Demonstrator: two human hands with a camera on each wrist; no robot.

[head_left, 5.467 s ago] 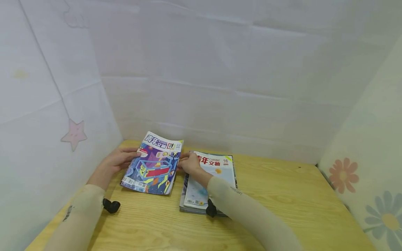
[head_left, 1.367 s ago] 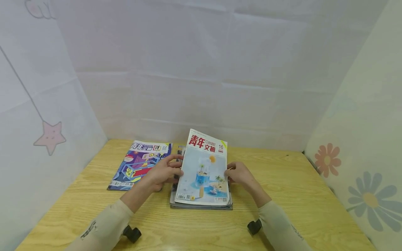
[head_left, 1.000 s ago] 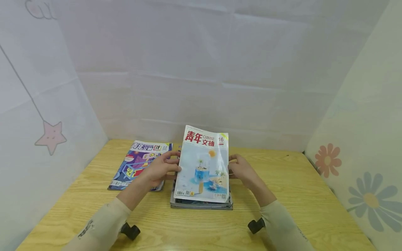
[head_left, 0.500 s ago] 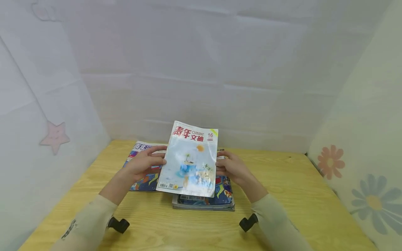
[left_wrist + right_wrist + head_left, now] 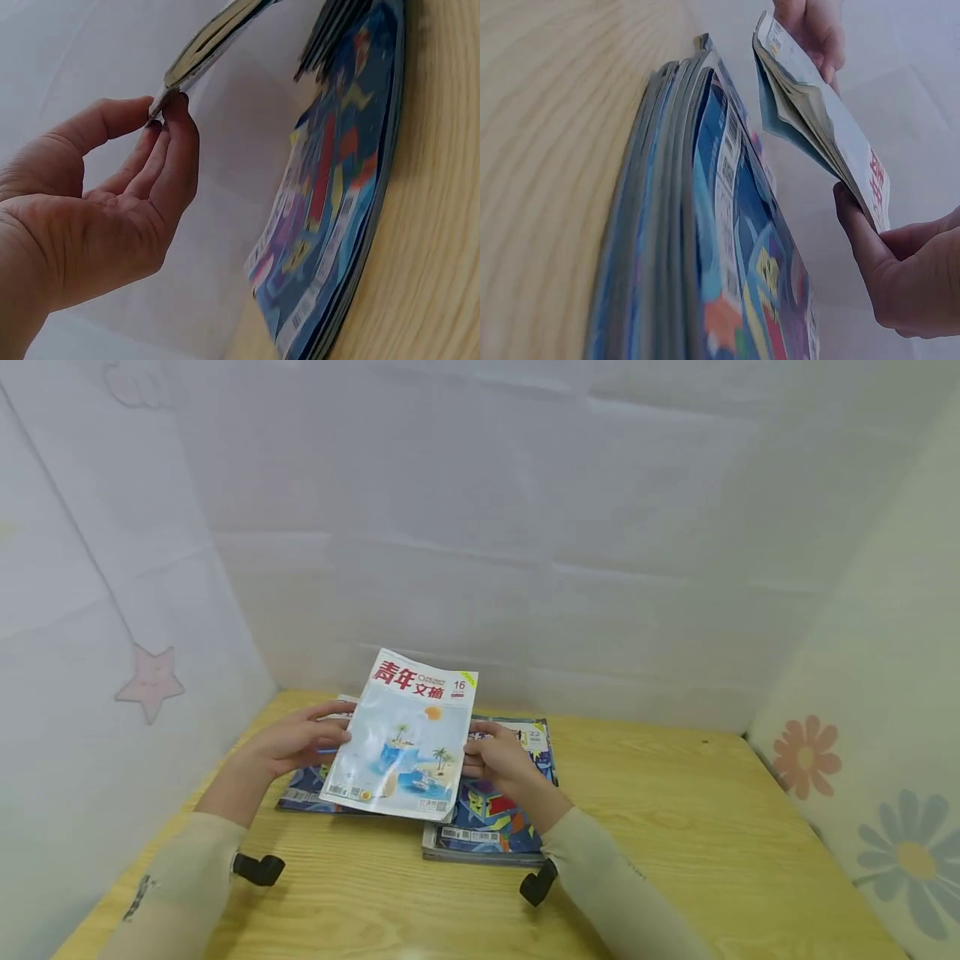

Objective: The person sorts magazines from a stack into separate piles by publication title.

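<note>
A: Starting from the left, what does the left hand (image 5: 288, 745) have?

B: Its grip pinches the left edge of the pale magazine (image 5: 401, 739), thumb on top and fingertips (image 5: 176, 105) under the edge. The magazine is lifted off the counter (image 5: 675, 827), tilted, above the gap between the two lots of magazines.

A: And how would you expect it to handle?

B: Light and floppy, I'd judge. From the right wrist its pages (image 5: 810, 112) fan apart along the lower edge, so it will sag if held at one corner. The cover looks glossy, so probably a bit slippery. Holding both long edges at the middle, as now, seems the sound way.

A: What lies below it?

B: On the left a blue magazine (image 5: 300, 785) lies flat, partly hidden under the lifted one. To the right sits the stack (image 5: 487, 827) with another blue cover on top.

A: And the right hand (image 5: 498, 764)?

B: Its grip holds the magazine's right edge, just above the stack. Nothing stands in the way; the white backdrop (image 5: 525, 568) is well apart.
</note>
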